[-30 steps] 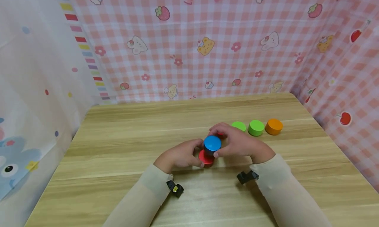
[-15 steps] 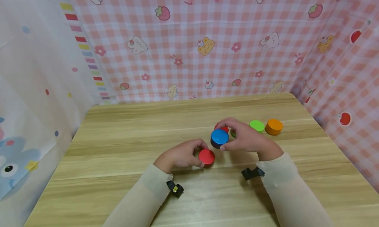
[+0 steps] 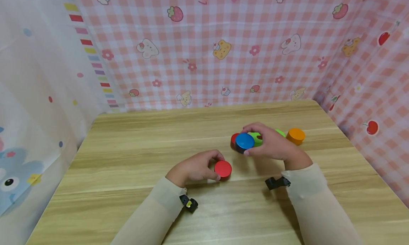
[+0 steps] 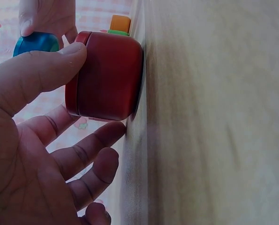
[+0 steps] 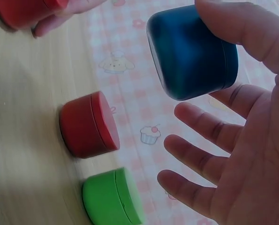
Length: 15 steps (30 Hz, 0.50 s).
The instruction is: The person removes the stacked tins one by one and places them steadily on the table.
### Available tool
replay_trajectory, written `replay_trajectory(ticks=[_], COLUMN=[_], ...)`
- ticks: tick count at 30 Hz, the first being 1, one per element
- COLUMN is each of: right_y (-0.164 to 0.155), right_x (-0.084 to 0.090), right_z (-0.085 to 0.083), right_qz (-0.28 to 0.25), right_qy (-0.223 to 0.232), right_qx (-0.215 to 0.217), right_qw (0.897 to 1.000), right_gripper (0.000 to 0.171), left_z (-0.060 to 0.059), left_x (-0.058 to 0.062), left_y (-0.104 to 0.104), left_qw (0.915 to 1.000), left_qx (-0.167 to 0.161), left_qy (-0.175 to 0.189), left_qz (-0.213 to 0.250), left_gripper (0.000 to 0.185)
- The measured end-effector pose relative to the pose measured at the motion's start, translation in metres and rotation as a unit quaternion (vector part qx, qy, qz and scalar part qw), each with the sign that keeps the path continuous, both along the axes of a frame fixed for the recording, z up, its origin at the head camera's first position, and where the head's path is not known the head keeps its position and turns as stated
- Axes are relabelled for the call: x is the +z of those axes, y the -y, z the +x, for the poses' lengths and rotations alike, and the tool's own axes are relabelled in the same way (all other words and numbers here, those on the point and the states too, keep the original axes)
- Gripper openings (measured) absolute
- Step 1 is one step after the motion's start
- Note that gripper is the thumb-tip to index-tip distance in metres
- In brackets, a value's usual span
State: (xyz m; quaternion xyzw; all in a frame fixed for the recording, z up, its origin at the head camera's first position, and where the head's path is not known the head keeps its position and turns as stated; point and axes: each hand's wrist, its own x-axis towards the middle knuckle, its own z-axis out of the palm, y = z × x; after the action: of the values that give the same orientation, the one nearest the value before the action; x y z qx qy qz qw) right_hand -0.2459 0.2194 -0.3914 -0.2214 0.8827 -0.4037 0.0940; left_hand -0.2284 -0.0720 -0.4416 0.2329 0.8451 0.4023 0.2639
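My left hand (image 3: 209,165) holds a red cylinder (image 3: 223,169) that stands on the wooden table (image 3: 134,156). In the left wrist view my thumb (image 4: 45,70) lies along the red cylinder (image 4: 106,77), with fingers curled on its other side. My right hand (image 3: 255,147) pinches a blue cylinder (image 3: 244,141) just above the table. In the right wrist view the blue cylinder (image 5: 191,54) sits between thumb and a finger, my other fingers spread. Below it stand a second red cylinder (image 5: 87,124) and a green cylinder (image 5: 113,197).
A row of pieces runs along the right: the second red cylinder (image 3: 234,138), a green one (image 3: 256,138), another green one (image 3: 281,132) half hidden by my hand, and an orange one (image 3: 295,136). Pink checked cloth walls stand behind and on the right.
My right hand has carried the blue cylinder away from above the left hand's red cylinder, rightwards and farther, to the row. The left hand has stayed still.
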Motion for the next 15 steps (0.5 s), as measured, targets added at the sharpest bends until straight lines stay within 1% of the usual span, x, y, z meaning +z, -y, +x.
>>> replay_trajectory(ticks=[8,15], right_y=[-0.012,-0.027], right_x=[0.001,0.002], right_z=[-0.003,-0.006], right_qz=[-0.004,-0.028], right_qy=[0.000,-0.001], right_qx=[-0.028,-0.045], right_qw=[1.000,0.999], right_gripper=[0.060,0.060], left_z=[0.000,0.002], left_x=[0.001,0.001], left_y=[-0.001,-0.001], left_qw=[1.0000,1.0000], left_qx=[0.002,0.003], left_qy=[0.002,-0.002], left_qz=[-0.005,0.000], left_gripper=[0.044,0.043])
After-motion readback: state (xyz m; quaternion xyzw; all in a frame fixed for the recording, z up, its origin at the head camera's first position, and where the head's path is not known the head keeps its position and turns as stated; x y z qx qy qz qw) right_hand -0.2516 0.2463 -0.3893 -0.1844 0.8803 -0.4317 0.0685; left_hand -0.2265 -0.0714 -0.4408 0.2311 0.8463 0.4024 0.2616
